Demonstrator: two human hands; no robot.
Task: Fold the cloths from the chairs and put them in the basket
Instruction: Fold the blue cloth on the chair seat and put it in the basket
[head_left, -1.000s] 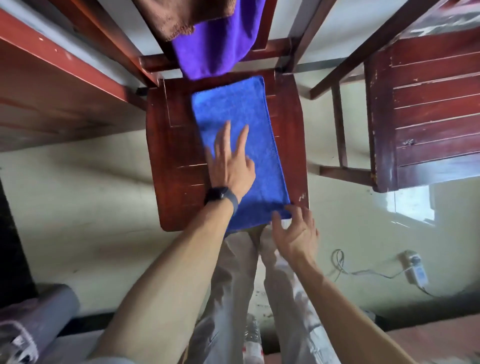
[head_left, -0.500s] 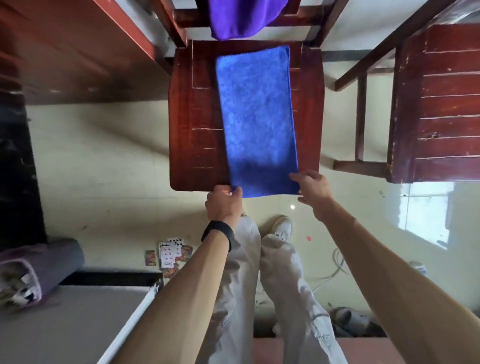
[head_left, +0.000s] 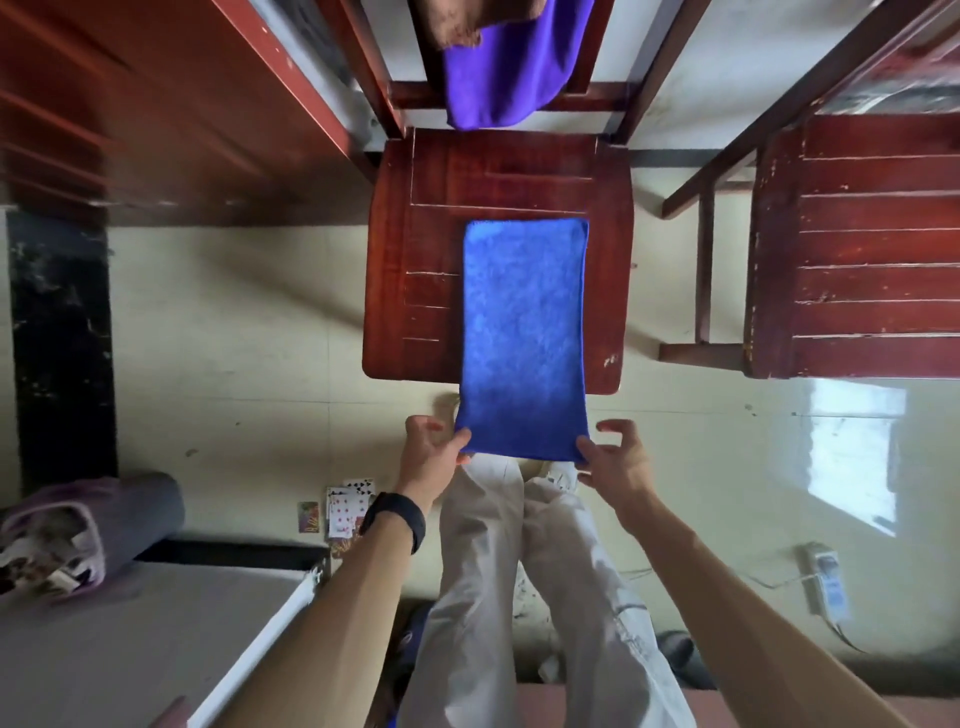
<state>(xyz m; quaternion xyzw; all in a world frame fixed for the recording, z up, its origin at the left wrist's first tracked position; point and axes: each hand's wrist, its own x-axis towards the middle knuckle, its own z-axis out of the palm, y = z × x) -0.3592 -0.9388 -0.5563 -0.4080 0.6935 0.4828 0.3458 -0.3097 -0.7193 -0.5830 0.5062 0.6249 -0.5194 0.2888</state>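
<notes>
A blue cloth (head_left: 524, 332), folded into a long strip, lies on the seat of a red-brown wooden chair (head_left: 415, 270), with its near end hanging past the seat's front edge. My left hand (head_left: 431, 457) pinches the near left corner of the cloth. My right hand (head_left: 615, 462) pinches the near right corner. A purple cloth (head_left: 498, 78) and a brown cloth (head_left: 462, 21) hang over the chair's backrest. No basket is in view.
A second wooden chair (head_left: 857, 249) stands to the right. A dark wooden table (head_left: 156, 104) is at the upper left. Playing cards (head_left: 345, 506) lie on the floor. A power strip (head_left: 828, 582) with a cable lies at the right. A grey bundle (head_left: 93, 525) sits at the left.
My left hand left the top of the blue cloth and took its near left corner. Both hands pulled the cloth toward me, so its near end now overhangs the seat.
</notes>
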